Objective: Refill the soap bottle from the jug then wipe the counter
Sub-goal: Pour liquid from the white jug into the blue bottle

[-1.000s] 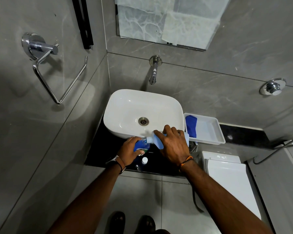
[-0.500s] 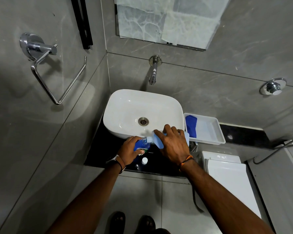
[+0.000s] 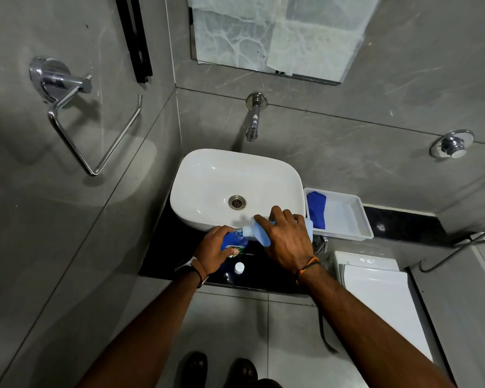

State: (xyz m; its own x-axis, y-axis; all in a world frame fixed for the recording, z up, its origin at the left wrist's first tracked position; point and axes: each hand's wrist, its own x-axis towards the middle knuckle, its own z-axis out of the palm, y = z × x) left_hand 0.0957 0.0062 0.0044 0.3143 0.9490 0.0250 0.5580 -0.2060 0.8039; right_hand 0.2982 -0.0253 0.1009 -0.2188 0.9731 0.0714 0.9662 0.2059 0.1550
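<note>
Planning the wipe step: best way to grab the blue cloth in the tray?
Pinch the blue cloth from above, at its upper, bunched part. It lies crumpled along the left wall of the white tray, so a side approach would likely hit the rim. The right hand is nearest but is holding the jug; it would have to set that down first.

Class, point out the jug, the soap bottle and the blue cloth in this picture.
jug [image 3: 262,230]: head view, on its blue body left of the fingers.
soap bottle [image 3: 233,241]: head view, on its blue shoulder.
blue cloth [image 3: 317,210]: head view, the cloth's middle, in the white tray.
</note>
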